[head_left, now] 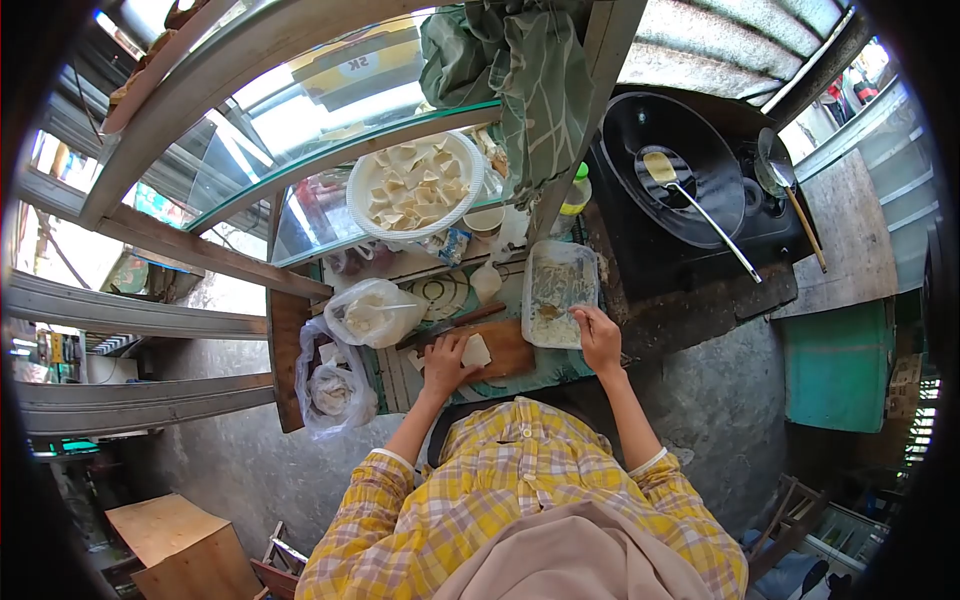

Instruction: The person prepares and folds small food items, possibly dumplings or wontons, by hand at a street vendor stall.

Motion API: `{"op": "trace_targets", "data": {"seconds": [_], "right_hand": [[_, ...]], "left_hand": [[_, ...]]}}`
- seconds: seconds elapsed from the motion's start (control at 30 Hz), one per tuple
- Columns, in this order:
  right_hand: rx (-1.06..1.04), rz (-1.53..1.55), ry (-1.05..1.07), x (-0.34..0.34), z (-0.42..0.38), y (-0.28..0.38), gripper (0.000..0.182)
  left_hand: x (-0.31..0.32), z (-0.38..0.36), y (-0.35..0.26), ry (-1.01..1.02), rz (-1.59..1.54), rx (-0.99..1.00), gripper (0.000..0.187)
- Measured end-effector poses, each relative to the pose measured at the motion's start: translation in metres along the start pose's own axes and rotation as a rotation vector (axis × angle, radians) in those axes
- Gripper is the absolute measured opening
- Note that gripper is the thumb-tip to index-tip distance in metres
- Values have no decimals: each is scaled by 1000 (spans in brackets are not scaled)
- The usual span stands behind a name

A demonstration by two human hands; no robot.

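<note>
My left hand point(446, 366) lies over the wooden cutting board point(512, 352), fingers stretched out and touching the board beside a pale square wrapper point(476, 351). A knife point(478, 315) with a brown handle rests along the board's far edge. To the right, my right hand point(598, 338) is closed in a pinch at the side of a clear plastic container point(563, 262). It seems to grip a small spoon point(550, 312), whose end dips into the pale mixture in the container; its handle is mostly hidden by my fingers.
A white basin point(362, 212) of folded pale pieces stands behind the glass pane. Plastic bags point(372, 312) sit left of the board. On the right, a black wok point(690, 150) with a spatula point(715, 230) rests on the stove. A green-capped bottle point(577, 192) stands near it.
</note>
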State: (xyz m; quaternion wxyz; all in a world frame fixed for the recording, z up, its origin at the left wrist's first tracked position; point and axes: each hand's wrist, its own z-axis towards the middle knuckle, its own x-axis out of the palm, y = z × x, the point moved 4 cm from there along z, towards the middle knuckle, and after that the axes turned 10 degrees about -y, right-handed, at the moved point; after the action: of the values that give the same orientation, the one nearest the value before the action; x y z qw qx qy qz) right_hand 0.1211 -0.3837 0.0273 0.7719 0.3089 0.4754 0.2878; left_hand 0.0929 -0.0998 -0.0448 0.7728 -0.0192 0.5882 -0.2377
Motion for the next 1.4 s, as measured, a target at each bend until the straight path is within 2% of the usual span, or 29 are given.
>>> {"op": "trace_targets", "data": {"seconds": [0.4, 0.6, 0.7, 0.8, 0.9, 1.0, 1.1, 1.2, 1.3, 1.4], "right_hand": [[39, 21, 14, -3, -5, 6, 22], [15, 15, -6, -1, -6, 3, 21], [12, -4, 21, -1, -5, 3, 20], [-20, -1, 54, 0, -3, 5, 20], [6, 33, 73, 4, -2, 4, 20], [29, 46, 96, 10, -1, 2, 23], [79, 29, 114, 16, -2, 3, 26], [87, 33, 110, 24, -9, -1, 30], [229, 133, 78, 25, -15, -9, 32], [501, 281, 10, 22, -25, -29, 36]], "left_hand": [[12, -12, -1, -15, -9, -27, 41], [27, -13, 7, 35, -130, -124, 24], [9, 0, -10, 29, -222, -90, 16], [-26, 29, -55, -65, -526, 181, 14], [-2, 30, -78, 86, -603, 269, 12], [10, 28, -81, 222, -706, 162, 12], [8, 28, -82, 149, -685, 228, 12], [16, 23, -82, 212, -753, 147, 12], [18, 21, -84, 204, -738, 113, 12], [16, 18, -88, 115, -824, 137, 13]]}}
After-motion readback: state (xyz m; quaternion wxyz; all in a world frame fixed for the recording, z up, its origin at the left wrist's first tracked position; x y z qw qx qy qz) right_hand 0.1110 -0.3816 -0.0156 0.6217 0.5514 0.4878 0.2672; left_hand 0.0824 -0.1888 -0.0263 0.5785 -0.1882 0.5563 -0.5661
